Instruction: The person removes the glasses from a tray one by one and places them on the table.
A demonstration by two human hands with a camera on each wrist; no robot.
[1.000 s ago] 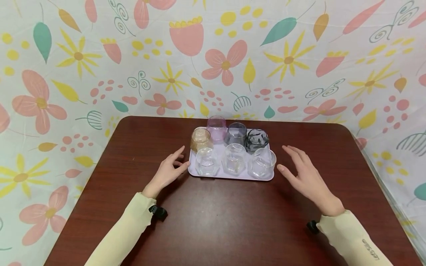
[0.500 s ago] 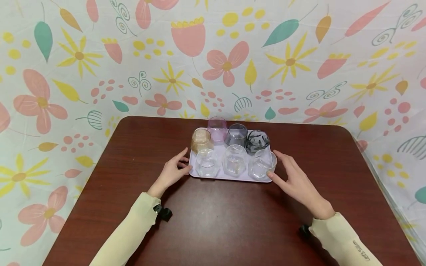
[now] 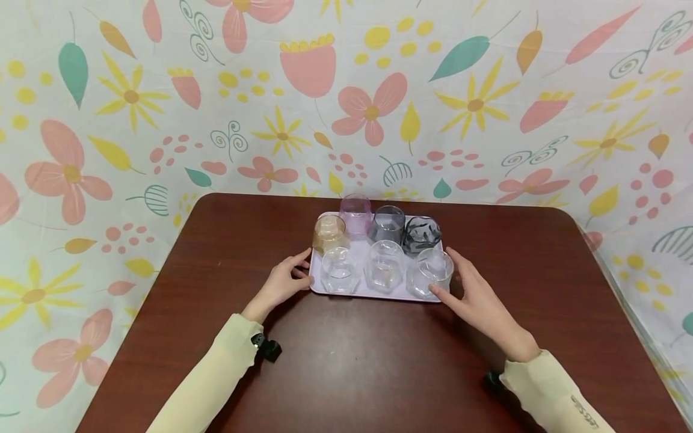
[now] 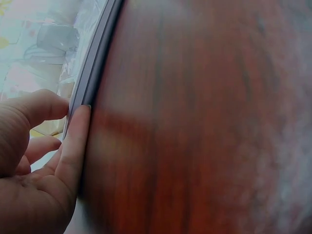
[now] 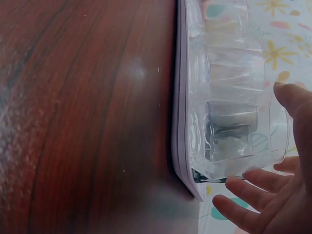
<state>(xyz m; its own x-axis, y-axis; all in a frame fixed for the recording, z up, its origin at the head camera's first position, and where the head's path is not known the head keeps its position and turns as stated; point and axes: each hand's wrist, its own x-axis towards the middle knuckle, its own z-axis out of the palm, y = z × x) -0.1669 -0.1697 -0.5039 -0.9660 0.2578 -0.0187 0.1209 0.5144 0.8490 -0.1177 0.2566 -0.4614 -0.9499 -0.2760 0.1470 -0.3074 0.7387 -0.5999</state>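
A pale lilac tray (image 3: 357, 243) holds several drinking glasses in two rows. My left hand (image 3: 278, 285) holds the tray's left edge near its front corner; in the left wrist view two fingertips meet at the tray rim (image 4: 92, 68). My right hand (image 3: 482, 304) spans the clear glass (image 3: 431, 273) at the tray's front right, thumb in front and fingers along its right side. In the right wrist view the fingertips (image 5: 248, 176) lie right at the glass wall. Two more clear glasses, a left one (image 3: 339, 273) and a middle one (image 3: 384, 267), complete the front row.
Behind stand an amber glass (image 3: 329, 234), a pink glass (image 3: 355, 216), a grey glass (image 3: 387, 225) and a dark-patterned glass (image 3: 422, 234). The tray lies on a brown wooden table (image 3: 346, 367), toward its back edge. A flower-printed cloth (image 3: 325, 138) hangs behind.
My right hand has moved left from beside the tray to around the front right glass. My left hand has come slightly closer to the tray's edge. The glasses keep their places on the tray.
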